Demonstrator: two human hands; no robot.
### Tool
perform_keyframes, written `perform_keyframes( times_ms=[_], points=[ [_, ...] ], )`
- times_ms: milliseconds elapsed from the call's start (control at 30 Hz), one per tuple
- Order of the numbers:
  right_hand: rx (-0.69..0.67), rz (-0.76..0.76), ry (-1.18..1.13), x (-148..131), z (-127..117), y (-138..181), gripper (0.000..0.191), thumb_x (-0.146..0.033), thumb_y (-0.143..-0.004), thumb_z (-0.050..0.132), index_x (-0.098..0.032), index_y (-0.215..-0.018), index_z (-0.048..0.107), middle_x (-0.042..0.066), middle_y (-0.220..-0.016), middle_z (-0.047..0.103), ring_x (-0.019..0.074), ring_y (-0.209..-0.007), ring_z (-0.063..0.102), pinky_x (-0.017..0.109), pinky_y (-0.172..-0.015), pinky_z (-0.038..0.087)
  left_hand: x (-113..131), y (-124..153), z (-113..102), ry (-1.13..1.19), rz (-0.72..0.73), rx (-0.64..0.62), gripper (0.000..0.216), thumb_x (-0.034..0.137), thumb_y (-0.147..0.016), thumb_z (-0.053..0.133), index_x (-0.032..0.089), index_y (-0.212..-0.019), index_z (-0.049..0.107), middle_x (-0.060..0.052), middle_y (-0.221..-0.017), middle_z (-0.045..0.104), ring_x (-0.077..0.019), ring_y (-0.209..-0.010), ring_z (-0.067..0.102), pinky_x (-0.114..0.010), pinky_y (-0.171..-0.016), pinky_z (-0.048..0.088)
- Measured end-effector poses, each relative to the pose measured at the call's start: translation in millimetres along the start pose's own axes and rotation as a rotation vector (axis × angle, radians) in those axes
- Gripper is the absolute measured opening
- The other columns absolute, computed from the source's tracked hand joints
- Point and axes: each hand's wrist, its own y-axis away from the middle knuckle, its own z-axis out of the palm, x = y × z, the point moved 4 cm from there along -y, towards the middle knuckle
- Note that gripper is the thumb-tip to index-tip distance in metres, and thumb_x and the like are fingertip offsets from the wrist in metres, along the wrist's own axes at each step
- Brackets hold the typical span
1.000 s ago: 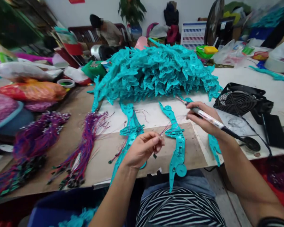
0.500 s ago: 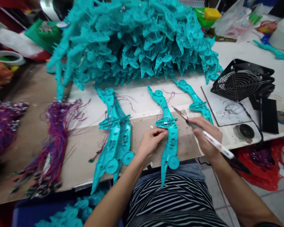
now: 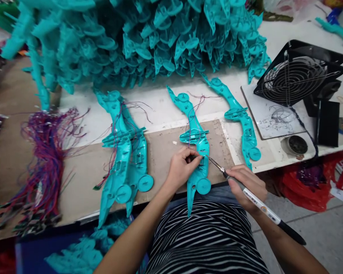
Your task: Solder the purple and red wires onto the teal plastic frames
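In front of me lies a teal plastic shell (image 3: pixel 204 139) shaped like a long curved bow, with thin red and dark wires (image 3: pixel 192 114) along its upper part. My left hand (image 3: pixel 184 163) is closed in a pinch at the shell's middle, on what looks like a thin wire end; the fingertips hide most of it. My right hand (image 3: pixel 248 186) grips a soldering iron (image 3: pixel 258 205) with a white and black handle like a pen. Its metal tip points left and reaches the shell just beside my left fingertips; whether it touches is too small to tell.
A big pile of teal shells (image 3: pixel 165 42) fills the back. Left lie two wired shells (image 3: pixel 122 152) and wire bundles (image 3: pixel 47 152). Right are another shell (image 3: pixel 240 114), a black fan (image 3: pixel 297 76), a white board (image 3: pixel 270 121) and a small round tin (image 3: pixel 295 145).
The soldering iron's tip has come down and left from beside the shell to my left fingertips. My left hand stays pinched at the shell's middle. The camera view has shifted closer.
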Motion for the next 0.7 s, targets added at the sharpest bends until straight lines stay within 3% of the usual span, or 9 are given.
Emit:
perform_keyframes(
  times_ms=[167,700],
  points=[
    [-0.066,-0.035,0.04,0.7,4.0,2.0,0.023,-0.008,-0.086,0.059,-0.018,-0.104,0.071,0.005,-0.078,0.07,0.0172,-0.076,0.066,0.032,-0.068,0.058,-2.8,1.6,2.0,-0.072,0.068,0.006,0.006,0.021,-0.074,0.069,0.019,-0.069,0.071,0.002,-0.061,0.055,-0.0124,-0.056,0.046,-0.025,-0.055,0.038],
    [-0.066,-0.096,0.102,2.1,5.7,6.4,0.027,-0.009,-0.086,0.06,-0.019,-0.109,0.071,0.005,-0.079,0.069,0.0173,-0.078,0.066,0.032,-0.068,0.058,-5.7,3.3,4.3,-0.085,0.173,0.039,0.007,0.022,-0.076,0.068,0.017,-0.073,0.071,0.001,-0.067,0.058,-0.0098,-0.055,0.045,-0.022,-0.054,0.04]
  ],
)
